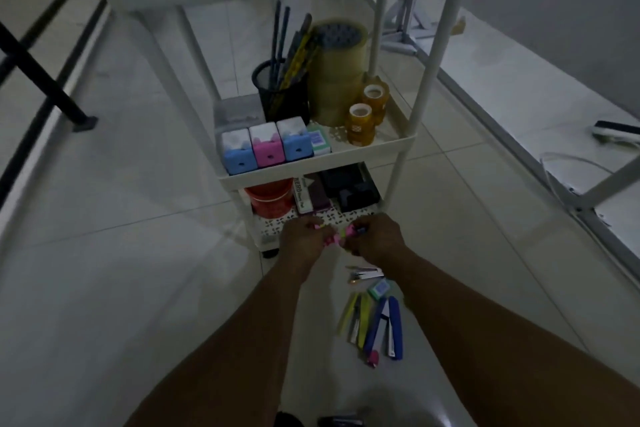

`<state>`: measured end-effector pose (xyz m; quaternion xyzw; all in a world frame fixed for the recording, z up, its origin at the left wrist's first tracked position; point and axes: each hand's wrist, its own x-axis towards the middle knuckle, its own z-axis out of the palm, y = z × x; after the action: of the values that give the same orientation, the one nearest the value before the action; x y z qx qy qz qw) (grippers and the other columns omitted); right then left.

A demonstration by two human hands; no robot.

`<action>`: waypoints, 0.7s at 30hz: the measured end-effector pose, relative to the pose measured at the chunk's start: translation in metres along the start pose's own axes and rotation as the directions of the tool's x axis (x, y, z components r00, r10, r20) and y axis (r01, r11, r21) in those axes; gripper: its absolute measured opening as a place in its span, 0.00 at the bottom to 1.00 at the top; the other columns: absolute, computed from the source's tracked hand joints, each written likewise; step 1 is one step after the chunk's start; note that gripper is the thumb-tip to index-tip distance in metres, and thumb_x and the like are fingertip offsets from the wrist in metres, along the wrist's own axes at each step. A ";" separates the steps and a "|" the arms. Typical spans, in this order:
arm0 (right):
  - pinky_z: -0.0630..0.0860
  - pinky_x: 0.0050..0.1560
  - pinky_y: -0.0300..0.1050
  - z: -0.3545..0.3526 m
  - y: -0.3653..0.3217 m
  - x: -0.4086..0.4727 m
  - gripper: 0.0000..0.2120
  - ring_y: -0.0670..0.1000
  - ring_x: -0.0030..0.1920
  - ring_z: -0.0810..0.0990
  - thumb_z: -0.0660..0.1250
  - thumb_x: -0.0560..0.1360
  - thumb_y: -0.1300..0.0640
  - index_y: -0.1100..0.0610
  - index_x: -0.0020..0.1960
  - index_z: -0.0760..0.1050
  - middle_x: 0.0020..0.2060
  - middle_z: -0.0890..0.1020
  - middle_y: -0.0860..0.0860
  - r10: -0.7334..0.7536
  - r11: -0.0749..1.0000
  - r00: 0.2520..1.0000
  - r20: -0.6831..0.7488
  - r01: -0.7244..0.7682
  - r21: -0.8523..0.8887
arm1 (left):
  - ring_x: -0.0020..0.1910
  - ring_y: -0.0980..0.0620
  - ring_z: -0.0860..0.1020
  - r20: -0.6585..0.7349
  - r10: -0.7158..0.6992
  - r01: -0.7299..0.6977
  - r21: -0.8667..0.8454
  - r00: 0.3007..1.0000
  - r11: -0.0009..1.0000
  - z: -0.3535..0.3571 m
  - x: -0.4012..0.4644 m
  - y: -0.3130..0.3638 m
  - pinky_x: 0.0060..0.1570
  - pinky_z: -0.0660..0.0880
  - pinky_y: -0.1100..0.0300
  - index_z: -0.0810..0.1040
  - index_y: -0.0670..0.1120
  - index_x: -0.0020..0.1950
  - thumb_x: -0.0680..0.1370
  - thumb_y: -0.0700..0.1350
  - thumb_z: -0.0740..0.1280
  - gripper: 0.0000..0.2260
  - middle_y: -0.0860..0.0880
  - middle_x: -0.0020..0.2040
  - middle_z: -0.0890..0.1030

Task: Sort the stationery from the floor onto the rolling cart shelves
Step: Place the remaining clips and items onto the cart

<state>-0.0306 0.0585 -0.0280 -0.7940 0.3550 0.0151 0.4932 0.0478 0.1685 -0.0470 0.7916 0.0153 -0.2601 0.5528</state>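
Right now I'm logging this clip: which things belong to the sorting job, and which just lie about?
Job:
left hand and right hand, holding pink items
staplers on floor
rolling cart

Lying about:
black table leg
white frame

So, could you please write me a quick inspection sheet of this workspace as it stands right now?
Surface: pale tiled floor, dimly lit.
Job's things: white rolling cart; middle shelf carries a mesh pen cup, stacked tape rolls and three sharpener-like boxes; bottom shelf carries a red tub and a dark box.
Clutter: staplers and a small green box lie on the floor.
Grippers: left hand and right hand grip small pink items at the bottom shelf's front edge.
Cables: a white cable on the floor at right.
Surroundings: black frame legs at left, white frame at right.
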 end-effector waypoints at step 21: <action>0.79 0.52 0.52 0.102 0.004 0.127 0.06 0.58 0.49 0.82 0.70 0.71 0.64 0.66 0.46 0.81 0.45 0.83 0.61 -0.155 0.974 0.982 0.109 0.170 -0.150 | 0.65 0.46 0.69 0.044 0.388 -0.280 0.766 0.921 0.578 -0.019 0.092 -0.039 0.59 0.66 0.70 0.70 0.40 0.69 0.80 0.36 0.57 0.17 0.41 0.66 0.73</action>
<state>0.0958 0.0690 -0.1312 -0.8555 0.2623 0.0411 0.4445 0.1226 0.1768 -0.1152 0.9524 -0.2089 -0.0817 0.2064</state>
